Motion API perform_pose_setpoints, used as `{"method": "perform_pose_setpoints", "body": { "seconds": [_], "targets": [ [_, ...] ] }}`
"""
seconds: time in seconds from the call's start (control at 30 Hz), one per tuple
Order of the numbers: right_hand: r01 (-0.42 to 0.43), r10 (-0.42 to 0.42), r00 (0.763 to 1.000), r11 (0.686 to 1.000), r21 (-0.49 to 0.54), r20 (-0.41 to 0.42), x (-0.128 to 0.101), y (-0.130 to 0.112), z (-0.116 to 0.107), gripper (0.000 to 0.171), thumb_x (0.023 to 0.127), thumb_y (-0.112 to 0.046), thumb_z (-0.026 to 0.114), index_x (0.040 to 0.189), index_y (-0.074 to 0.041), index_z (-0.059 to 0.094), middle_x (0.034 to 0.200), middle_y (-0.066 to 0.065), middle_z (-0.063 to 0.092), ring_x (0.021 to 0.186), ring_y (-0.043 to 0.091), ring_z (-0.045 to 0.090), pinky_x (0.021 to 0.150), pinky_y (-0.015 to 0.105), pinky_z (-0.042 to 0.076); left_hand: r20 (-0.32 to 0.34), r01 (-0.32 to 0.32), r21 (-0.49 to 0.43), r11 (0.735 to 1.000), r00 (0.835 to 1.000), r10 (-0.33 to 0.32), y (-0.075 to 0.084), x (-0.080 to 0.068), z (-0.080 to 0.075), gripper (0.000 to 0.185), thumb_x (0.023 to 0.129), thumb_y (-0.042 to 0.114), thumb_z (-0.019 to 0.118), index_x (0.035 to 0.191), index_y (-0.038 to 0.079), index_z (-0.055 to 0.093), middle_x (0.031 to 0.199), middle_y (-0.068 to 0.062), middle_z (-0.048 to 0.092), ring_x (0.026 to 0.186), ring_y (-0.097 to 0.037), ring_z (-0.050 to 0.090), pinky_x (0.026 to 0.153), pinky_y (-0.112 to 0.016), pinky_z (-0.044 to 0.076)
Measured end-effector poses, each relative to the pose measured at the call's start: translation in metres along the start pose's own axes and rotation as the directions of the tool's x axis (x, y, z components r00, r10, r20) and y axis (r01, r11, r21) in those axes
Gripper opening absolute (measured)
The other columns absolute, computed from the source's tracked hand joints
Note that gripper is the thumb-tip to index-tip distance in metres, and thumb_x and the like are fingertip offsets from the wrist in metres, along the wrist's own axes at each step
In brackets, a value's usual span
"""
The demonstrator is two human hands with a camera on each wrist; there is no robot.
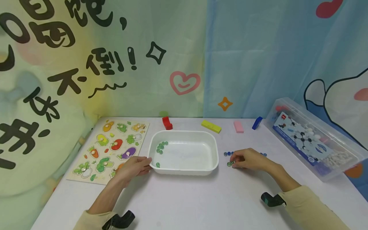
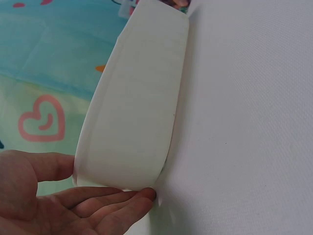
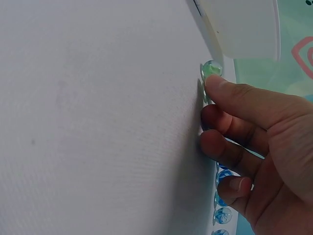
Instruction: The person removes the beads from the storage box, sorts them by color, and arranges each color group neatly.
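My left hand [image 1: 134, 167] holds the left end of a white plastic tray [image 1: 184, 172]. In the left wrist view the thumb lies at the rim of the tray [image 2: 132, 98], with the fingers along its outer wall. Several green glass marbles [image 1: 162, 147] lie inside, at the tray's left side. Right of the tray, my right hand [image 1: 249, 159] pinches a green marble at the fingertips, partly hidden by the thumb. Another green marble [image 3: 212, 68] sits just beyond the thumb. Blue marbles [image 1: 225, 154] form a row behind and under the right hand, which covers some of them.
A wooden vegetable puzzle board [image 1: 110, 150] lies at left. Along the back are a red block [image 1: 167, 123], a yellow block [image 1: 211, 126], a pink block [image 1: 238, 126] and a blue piece [image 1: 257, 123]. A clear lidded box [image 1: 313, 140] of molecule-model parts stands at right.
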State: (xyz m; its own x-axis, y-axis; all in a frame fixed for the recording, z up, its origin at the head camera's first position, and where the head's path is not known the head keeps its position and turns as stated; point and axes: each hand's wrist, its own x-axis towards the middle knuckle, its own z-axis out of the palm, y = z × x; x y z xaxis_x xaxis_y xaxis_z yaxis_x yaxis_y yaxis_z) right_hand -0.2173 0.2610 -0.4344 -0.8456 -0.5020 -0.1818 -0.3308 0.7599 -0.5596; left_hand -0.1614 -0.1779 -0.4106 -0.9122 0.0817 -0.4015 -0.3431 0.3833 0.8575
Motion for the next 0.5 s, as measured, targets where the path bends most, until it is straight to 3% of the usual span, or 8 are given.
{"method": "perform_pose_setpoints", "body": {
  "seconds": [0.5],
  "targets": [
    [-0.026,0.026,0.999,1.000,-0.002,-0.026,-0.0018,0.0012,0.0012,0.015,0.084,-0.022,0.075,0.096,-0.016,0.068,0.071,-0.007,0.054,0.066,0.007,0.049,0.055,0.017,0.041,0.004,0.002,-0.006,1.000,1.000,-0.002,-0.0007,0.0007,-0.0006,0.040,0.100,0.023,0.053,0.127,-0.006,0.058,0.126,-0.020,0.064,0.116,-0.030,0.064,0.096,-0.037,0.055]
  ]
}}
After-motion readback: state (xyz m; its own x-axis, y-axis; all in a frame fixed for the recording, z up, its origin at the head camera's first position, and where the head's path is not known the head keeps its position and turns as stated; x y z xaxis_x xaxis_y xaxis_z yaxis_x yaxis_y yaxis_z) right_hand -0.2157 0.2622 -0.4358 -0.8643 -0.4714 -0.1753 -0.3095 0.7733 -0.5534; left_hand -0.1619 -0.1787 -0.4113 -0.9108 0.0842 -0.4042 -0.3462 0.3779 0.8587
